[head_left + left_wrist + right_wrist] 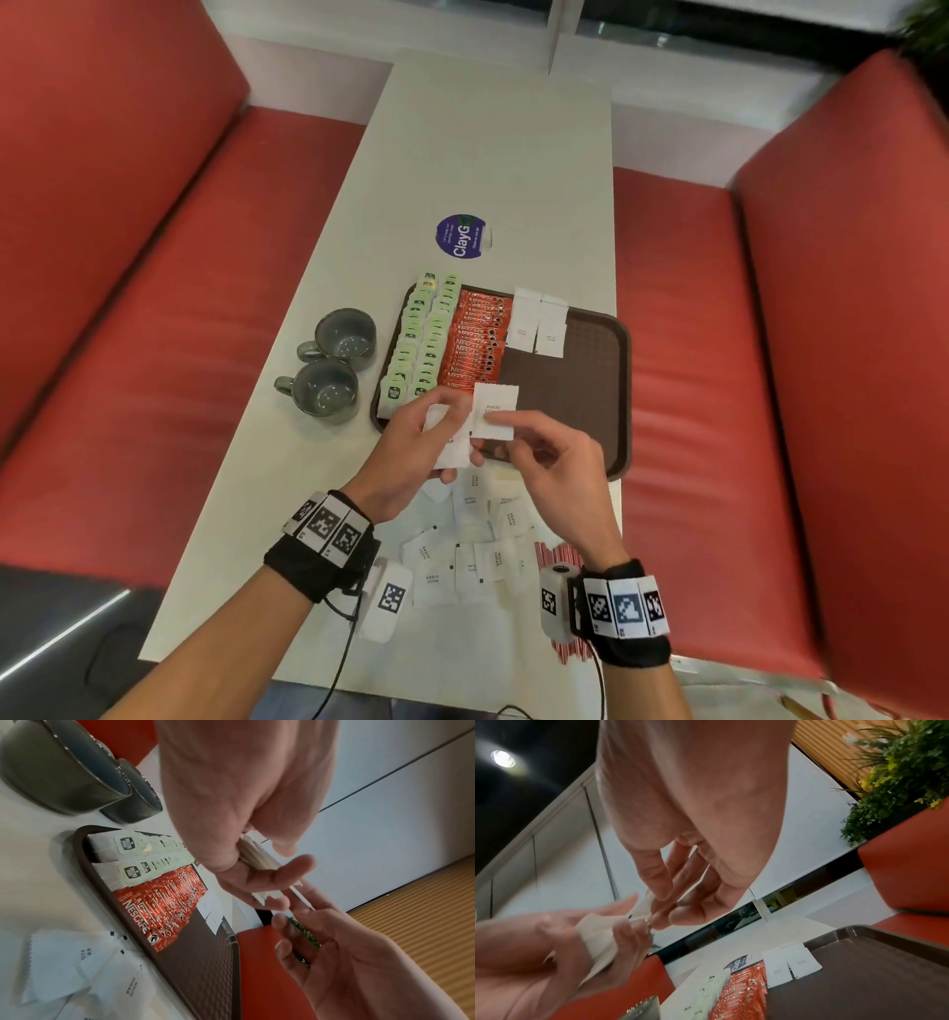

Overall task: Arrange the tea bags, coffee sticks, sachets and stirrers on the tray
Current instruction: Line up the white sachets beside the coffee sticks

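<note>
right hand (557,465) pinching upright sugar sachet (494,411), long axis pointing away

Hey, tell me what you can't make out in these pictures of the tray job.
- Head view: the count of sachets stacked in the left hand; its fingers cover them.
- Head view: the stirrers, mostly hidden behind the right hand's wrist.
- Head view: small print on the loose sugar sachets, blurred.
- Right wrist view: the near mug, cut off by the bottom edge.

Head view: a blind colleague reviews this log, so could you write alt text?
Left hand holds a stack of white sachets while right hand pinches one sachet above a brown tray holding tea bags and coffee sticks.
</note>
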Tool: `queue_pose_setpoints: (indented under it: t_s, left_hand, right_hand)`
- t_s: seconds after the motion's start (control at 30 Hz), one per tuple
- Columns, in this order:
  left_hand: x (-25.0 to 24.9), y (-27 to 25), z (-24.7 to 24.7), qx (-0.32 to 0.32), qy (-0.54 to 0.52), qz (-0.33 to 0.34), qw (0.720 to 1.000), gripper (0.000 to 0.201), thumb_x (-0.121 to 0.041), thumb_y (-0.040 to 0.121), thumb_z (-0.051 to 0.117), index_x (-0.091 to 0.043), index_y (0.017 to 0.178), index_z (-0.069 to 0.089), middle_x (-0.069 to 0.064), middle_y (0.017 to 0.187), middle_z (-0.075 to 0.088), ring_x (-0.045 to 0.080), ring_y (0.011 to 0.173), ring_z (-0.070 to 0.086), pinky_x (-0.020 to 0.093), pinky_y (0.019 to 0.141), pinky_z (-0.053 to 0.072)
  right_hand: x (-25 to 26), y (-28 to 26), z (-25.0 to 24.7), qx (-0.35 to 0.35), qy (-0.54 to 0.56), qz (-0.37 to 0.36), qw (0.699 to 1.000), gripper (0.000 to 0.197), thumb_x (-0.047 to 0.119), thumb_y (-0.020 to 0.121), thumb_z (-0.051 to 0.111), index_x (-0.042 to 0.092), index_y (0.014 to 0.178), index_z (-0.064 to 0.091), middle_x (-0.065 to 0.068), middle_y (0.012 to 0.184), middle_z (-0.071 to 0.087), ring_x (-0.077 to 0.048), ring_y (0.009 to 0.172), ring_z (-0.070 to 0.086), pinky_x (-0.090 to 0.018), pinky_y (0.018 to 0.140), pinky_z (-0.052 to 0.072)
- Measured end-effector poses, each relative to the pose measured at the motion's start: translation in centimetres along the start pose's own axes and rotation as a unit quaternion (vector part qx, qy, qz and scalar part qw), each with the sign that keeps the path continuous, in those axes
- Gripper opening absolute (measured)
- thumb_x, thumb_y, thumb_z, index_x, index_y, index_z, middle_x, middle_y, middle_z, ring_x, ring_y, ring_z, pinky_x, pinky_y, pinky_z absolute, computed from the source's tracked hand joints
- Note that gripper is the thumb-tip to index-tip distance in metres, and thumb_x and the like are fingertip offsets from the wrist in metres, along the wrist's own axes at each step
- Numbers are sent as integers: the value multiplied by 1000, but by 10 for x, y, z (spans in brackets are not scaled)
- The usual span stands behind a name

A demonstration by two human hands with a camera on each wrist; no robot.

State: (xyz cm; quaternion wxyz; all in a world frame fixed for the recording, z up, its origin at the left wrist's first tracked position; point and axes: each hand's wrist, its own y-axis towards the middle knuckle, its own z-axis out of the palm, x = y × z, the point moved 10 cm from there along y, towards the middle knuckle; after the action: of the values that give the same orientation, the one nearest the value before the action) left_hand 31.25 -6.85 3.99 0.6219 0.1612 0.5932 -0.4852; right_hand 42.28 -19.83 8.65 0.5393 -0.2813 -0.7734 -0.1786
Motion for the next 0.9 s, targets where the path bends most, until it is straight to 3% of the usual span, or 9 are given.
queue_pose_setpoints:
  t_s: [0.07,0.23,0.33,0.47,0.57,0.63,0.77,0.83,0.9]
  left_hand:
    - [-7,1,-1,-8,32,23,999,24,-28,104,70,-14,124,67,14,107,78,26,81,74,29,49,45]
    - [-17,1,-7,-33,61,61,996,16,-20,100,77,-14,115,73,14,97,79,25,77,74,30,48,48]
    - [-18,3,-6,-40,64,67,995,16,-20,99,78,-14,113,74,13,99,79,28,79,76,32,50,50]
    - [-16,5,-4,-46,61,68,995,15,-20,99,78,-15,113,74,14,97,79,29,81,77,35,53,53]
    - [-12,7,-8,-58,34,55,996,17,-22,101,76,-18,117,73,12,107,77,34,91,78,38,58,58]
    - [-5,8,-15,-67,12,37,997,20,-20,102,74,-19,122,70,14,115,74,35,99,78,37,64,61]
    - [10,10,-30,-82,-14,2,997,31,-10,102,72,-24,129,65,17,126,69,30,106,78,34,74,63]
    - [17,13,-37,-87,-27,-16,996,36,-3,104,66,-26,131,64,17,129,67,26,106,78,36,78,64]
    - [22,14,-41,-86,-38,-29,995,41,3,104,60,-26,133,63,18,133,65,23,107,78,37,81,64]
  right_hand:
    - [-1,-4,4,5,-6,-3,1000,47,-4,100,61,34,114,83,14,89,79,-12,93,77,-19,82,54]
    - [-12,-6,-6,-71,64,30,995,14,10,98,80,21,102,71,4,98,80,-18,95,77,-35,89,61]
    - [-21,-3,-8,-105,102,56,988,22,21,95,87,21,108,69,2,99,83,-20,96,79,-35,91,61]
    - [-32,3,-8,-129,124,77,981,17,17,94,87,19,104,72,-2,93,82,-21,92,79,-39,91,62]
    - [-57,15,-21,-175,123,110,971,22,22,91,91,25,98,70,-4,87,81,-25,88,78,-44,89,62]
    - [-76,29,-35,-208,84,130,966,24,28,89,92,26,94,69,-1,82,81,-24,83,78,-41,86,61]
    - [-106,74,-57,-233,1,162,959,22,26,87,93,24,91,71,4,78,80,-8,72,75,-18,71,52]
    - [-128,104,-59,-223,-35,179,958,21,24,87,92,24,89,72,6,75,79,-10,74,76,-23,77,55]
    - [-154,132,-54,-201,-67,204,956,20,24,86,92,28,86,71,9,73,78,-19,86,77,-37,90,60]
